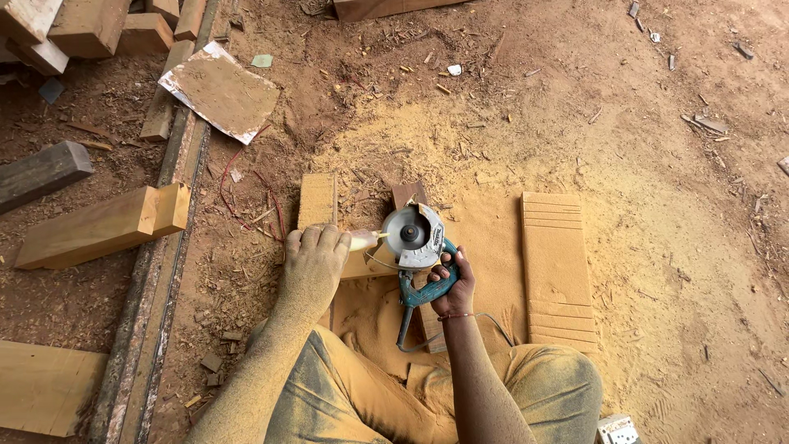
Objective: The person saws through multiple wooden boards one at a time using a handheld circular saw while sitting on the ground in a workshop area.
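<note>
My right hand (pixel 454 282) grips the teal handle of a small circular saw (pixel 415 238), whose round blade guard sits over a wooden block (pixel 362 251) on the sawdust-covered ground. My left hand (pixel 315 259), coated in sawdust, presses flat on the left part of that block, right beside the blade. A jet of sawdust comes off the blade toward the left hand. The saw's cord (pixel 402 329) trails back toward my knees.
A grooved wooden plank (pixel 555 263) lies to the right. Another plank (pixel 317 200) lies behind the left hand. Timber beams (pixel 103 226) and offcuts sit at left beyond a metal rail (pixel 160 271). A dusty flat sheet (pixel 220 90) and red wire (pixel 246 193) lie farther back.
</note>
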